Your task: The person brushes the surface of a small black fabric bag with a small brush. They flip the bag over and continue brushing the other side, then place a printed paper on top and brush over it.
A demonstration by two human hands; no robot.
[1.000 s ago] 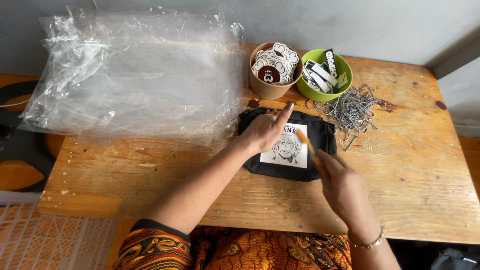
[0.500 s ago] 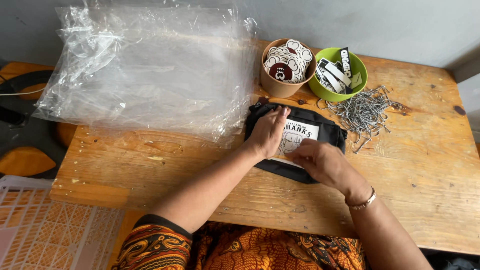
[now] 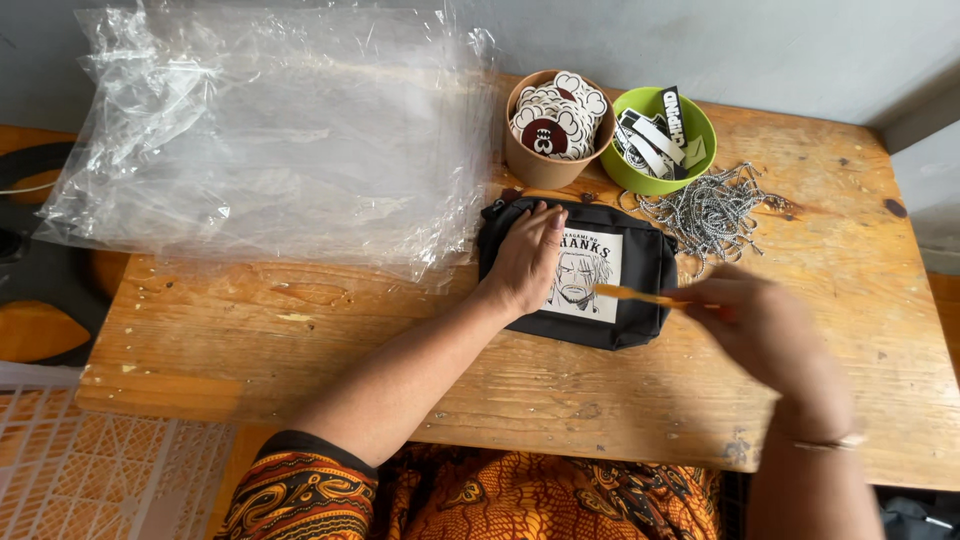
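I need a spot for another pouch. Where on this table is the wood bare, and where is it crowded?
Bare wood lies along the near table edge, between the plastic bags and the black pouch, and at the far right past the ball chains. The back is crowded by the brown cup and green bowl.

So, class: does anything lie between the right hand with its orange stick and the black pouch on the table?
Nothing visible does. The right hand holds the orange stick, whose tip already reaches over the black pouch. The left hand lies flat on the pouch's left part, beside the stick.
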